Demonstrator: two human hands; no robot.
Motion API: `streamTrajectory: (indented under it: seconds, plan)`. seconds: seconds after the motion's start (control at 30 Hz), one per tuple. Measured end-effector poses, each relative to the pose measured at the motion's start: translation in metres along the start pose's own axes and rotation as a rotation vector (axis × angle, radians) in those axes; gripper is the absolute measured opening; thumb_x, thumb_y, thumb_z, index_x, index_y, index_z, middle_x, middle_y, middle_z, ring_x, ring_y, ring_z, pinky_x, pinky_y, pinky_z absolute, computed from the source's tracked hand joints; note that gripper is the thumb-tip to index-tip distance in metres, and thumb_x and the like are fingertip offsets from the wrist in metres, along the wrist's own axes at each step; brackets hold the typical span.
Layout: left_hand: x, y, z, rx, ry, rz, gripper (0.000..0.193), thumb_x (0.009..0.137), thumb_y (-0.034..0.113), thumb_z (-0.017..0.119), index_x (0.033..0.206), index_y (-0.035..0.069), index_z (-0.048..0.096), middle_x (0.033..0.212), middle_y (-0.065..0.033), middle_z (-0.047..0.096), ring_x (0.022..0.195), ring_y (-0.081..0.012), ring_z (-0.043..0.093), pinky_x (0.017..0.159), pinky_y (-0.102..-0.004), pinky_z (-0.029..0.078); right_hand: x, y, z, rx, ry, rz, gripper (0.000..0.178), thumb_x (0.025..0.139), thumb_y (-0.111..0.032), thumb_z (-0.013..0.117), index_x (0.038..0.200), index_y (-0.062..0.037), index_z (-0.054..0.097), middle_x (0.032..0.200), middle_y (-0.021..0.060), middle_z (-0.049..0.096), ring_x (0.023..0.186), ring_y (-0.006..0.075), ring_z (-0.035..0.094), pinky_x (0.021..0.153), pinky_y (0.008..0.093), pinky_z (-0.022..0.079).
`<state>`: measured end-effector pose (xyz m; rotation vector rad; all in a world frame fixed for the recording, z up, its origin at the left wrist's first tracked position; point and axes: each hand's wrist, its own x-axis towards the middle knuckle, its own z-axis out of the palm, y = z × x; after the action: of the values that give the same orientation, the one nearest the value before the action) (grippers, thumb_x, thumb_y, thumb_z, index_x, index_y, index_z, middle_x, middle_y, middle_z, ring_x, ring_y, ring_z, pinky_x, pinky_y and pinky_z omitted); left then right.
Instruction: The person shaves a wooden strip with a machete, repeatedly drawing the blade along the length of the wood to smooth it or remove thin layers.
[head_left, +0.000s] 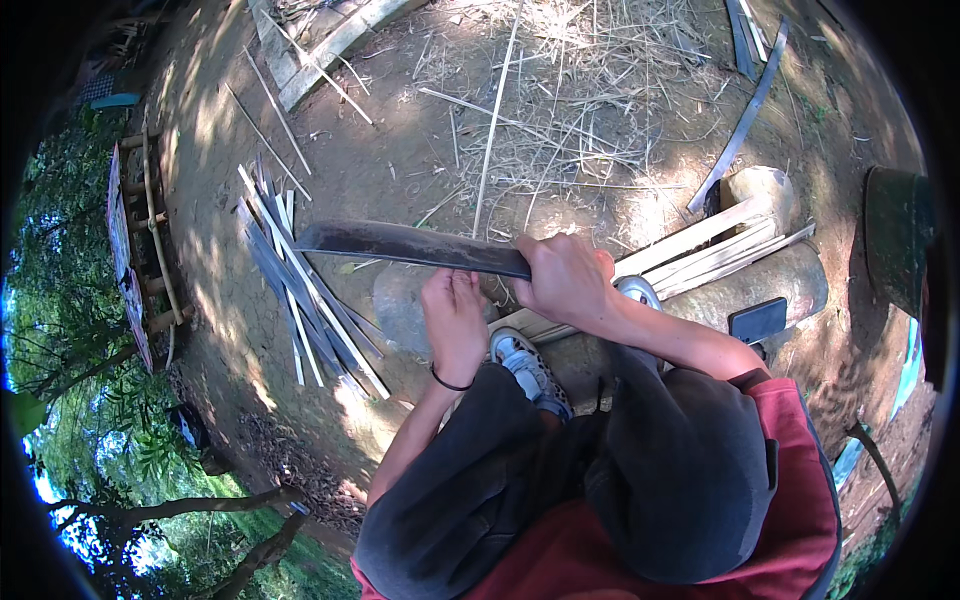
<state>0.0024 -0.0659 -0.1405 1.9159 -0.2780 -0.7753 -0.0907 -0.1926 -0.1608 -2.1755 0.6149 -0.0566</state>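
My right hand (565, 282) is wrapped round the grip end of a machete (410, 245), whose long dark blade points left across the view. Just below the blade, my left hand (455, 322) is closed, its curled fingertips close to the metal. What it pinches, if anything, is hidden. Pale split bamboo strips (705, 250) lie along a log (795, 275) to the right, passing beneath my right hand and between my feet. A rounded grey block (398, 305) sits on the ground behind my left hand.
A dark phone (757, 320) rests on the log. Left of my hands lies a pile of dark and pale strips (300, 290). Shavings (580, 130) litter the ground ahead, with a long dark strip (745, 125) at far right. A bamboo-framed bench (150, 250) stands far left.
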Motion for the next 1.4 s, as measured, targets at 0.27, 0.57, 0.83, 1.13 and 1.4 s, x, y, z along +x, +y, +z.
streamTrajectory:
  seconds: [0.27, 0.57, 0.83, 1.13, 1.4]
  plan:
    - [-0.001, 0.002, 0.006, 0.026, -0.029, -0.056, 0.028, 0.103, 0.017, 0.042, 0.079, 0.005, 0.049, 0.061, 0.0065, 0.039, 0.049, -0.0016, 0.031, 0.043, -0.0208, 0.023, 0.006, 0.020, -0.003, -0.185, 0.064, 0.019, 0.022, 0.069, -0.016, 0.064, 0.079, 0.0036, 0.062, 0.060, 0.0239, 0.061, 0.062, 0.0401, 0.065, 0.061, 0.0485, 0.052]
    - [-0.034, -0.042, -0.017, 0.182, -0.191, 0.150, 0.037, 0.102, 0.026, 0.045, 0.078, -0.002, 0.049, 0.061, -0.0010, 0.042, 0.051, -0.0079, 0.038, 0.048, -0.0271, 0.033, 0.072, 0.270, -0.140, -0.271, 0.429, 0.561, 0.044, 0.081, -0.037, 0.056, 0.077, 0.0056, 0.069, 0.055, 0.0153, 0.059, 0.056, 0.0272, 0.063, 0.058, 0.0407, 0.047]
    - [0.004, -0.012, -0.030, -0.185, -0.252, -0.360, 0.035, 0.104, 0.029, 0.039, 0.078, 0.007, 0.045, 0.057, 0.0025, 0.033, 0.047, -0.0074, 0.029, 0.043, -0.0246, 0.023, 0.017, 0.108, -0.104, 0.400, 0.309, 0.541, 0.026, 0.085, -0.017, 0.053, 0.077, 0.0043, 0.066, 0.050, 0.0012, 0.048, 0.039, 0.0115, 0.043, 0.041, 0.0321, 0.036]
    - [0.019, 0.008, -0.037, -0.569, -0.503, -0.579, 0.027, 0.103, 0.021, 0.036, 0.081, 0.009, 0.043, 0.058, 0.0058, 0.028, 0.045, -0.0043, 0.024, 0.041, -0.0216, 0.019, -0.008, 0.009, -0.017, 0.064, -0.047, 0.056, 0.015, 0.077, -0.010, 0.062, 0.082, 0.0047, 0.063, 0.058, 0.0235, 0.057, 0.054, 0.0406, 0.059, 0.055, 0.0443, 0.049]
    - [0.018, 0.010, -0.041, -0.770, -0.666, -0.625, 0.019, 0.093, 0.005, 0.034, 0.076, 0.011, 0.041, 0.053, 0.0067, 0.024, 0.039, -0.0042, 0.019, 0.039, -0.0235, 0.016, -0.016, -0.005, -0.020, -0.108, -0.032, 0.007, 0.016, 0.072, -0.013, 0.062, 0.081, -0.0011, 0.060, 0.059, 0.0208, 0.059, 0.058, 0.0408, 0.061, 0.055, 0.0494, 0.049]
